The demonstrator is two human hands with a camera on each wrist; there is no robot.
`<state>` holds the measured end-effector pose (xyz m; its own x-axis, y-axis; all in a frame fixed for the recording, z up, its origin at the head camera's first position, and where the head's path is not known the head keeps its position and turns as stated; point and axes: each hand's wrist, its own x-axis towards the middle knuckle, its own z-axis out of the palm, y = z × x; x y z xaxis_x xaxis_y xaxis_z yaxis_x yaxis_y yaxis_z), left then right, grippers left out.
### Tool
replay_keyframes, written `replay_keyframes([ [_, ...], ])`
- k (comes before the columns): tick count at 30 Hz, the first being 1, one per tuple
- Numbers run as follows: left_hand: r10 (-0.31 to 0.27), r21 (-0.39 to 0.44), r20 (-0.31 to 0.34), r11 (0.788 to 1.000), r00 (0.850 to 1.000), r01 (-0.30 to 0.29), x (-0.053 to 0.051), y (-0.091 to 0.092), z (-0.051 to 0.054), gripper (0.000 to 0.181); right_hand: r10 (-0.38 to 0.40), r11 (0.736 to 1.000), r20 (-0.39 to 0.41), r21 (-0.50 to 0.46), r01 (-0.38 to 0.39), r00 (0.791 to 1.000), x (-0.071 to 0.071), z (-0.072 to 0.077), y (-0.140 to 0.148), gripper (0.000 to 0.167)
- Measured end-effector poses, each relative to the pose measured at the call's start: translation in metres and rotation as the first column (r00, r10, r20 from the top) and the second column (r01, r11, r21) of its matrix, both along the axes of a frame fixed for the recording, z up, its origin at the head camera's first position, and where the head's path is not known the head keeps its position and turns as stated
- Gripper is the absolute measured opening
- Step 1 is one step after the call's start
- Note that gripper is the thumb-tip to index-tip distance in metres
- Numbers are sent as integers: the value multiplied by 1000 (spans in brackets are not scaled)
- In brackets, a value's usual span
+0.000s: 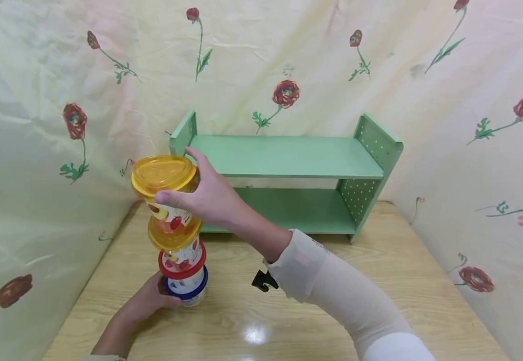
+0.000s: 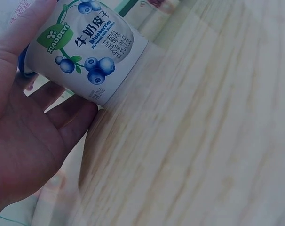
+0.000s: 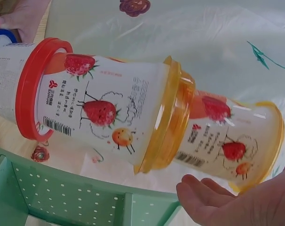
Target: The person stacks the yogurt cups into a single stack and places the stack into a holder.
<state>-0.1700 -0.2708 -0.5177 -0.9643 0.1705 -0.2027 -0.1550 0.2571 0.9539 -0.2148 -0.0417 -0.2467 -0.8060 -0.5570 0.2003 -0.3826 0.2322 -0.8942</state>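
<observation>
A stack of drink cups stands on the table, left of the shelf. At its bottom is a blueberry cup with a blue lid (image 1: 195,292), seen in the left wrist view as a white blueberry milk cup (image 2: 93,52). My left hand (image 1: 146,298) holds this lowest cup, thumb near its rim. Above it come a red-lidded cup (image 3: 29,89) and a yellow-lidded strawberry cup (image 3: 105,108). Another yellow-lidded cup (image 1: 164,173) tops the stack. My right hand (image 1: 209,195) spreads its thumb and fingers around this top cup; whether they press on it is unclear.
A green two-tier shelf (image 1: 284,155) with perforated side panels stands at the back of the wooden table (image 1: 315,311). Flower-printed cloth (image 1: 243,50) hangs behind and at both sides. A small black piece (image 1: 264,281) shows by the right sleeve.
</observation>
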Motion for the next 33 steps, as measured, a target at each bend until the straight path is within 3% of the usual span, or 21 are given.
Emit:
replay_keyframes([
  [10, 2, 17, 2, 1000, 1000, -2, -4, 2, 5, 101, -60, 998, -35, 17, 60, 998, -6, -7, 40, 96],
  [17, 34, -18, 27, 999, 999, -33, -2, 6, 5, 104, -106, 994, -77, 26, 108, 991, -10, -33, 83, 124],
  [27, -41, 18, -44, 999, 998, 41, 0, 13, 1, 100, -184, 982, -55, 27, 186, 981, -20, -72, 142, 105],
  [33, -48, 19, -46, 999, 998, 49, -4, 19, 2, 98, -250, 966, -76, 54, 255, 965, -28, -84, 170, 99],
])
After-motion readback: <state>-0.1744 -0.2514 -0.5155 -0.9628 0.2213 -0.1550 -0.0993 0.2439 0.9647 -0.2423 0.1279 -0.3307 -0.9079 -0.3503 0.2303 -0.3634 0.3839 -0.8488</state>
